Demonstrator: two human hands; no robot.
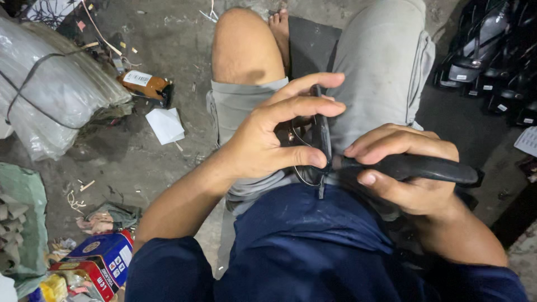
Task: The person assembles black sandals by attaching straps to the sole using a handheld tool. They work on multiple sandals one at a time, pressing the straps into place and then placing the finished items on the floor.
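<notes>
Bare concrete floor [168, 45], grey and littered with scraps, lies under me where I sit, grey shorts [380, 61] over both knees and a dark blue shirt [302, 246] filling the bottom of the view. One large bundle of plastic-wrapped sheets [50, 84], tied with a dark band, sits at far left. One heap of finished black sandals [492, 56] is stacked at upper right; their number I cannot count. One blue and red tin [100, 263] lies at lower left, one brown bottle with a white label [145, 85] lies on its side near the bundle, and one white paper scrap [165, 125] rests just beside it. The work item is one black sandal [408, 166], held over my lap between my thighs: a smooth, dark, curved sole seen edge-on, running out to the right, with a narrow black strap [322, 134] standing upright at its left end. My right hand [414, 173] is wrapped closed around the sole, fingers curled over the top and thumb pressed beneath. My left hand [274, 134] comes in from the lower left, wrist bent, thumb and forefinger pinched on the strap while the other fingers arch loosely above it. A thin pale loop shows beside the strap; what it is I cannot tell.
</notes>
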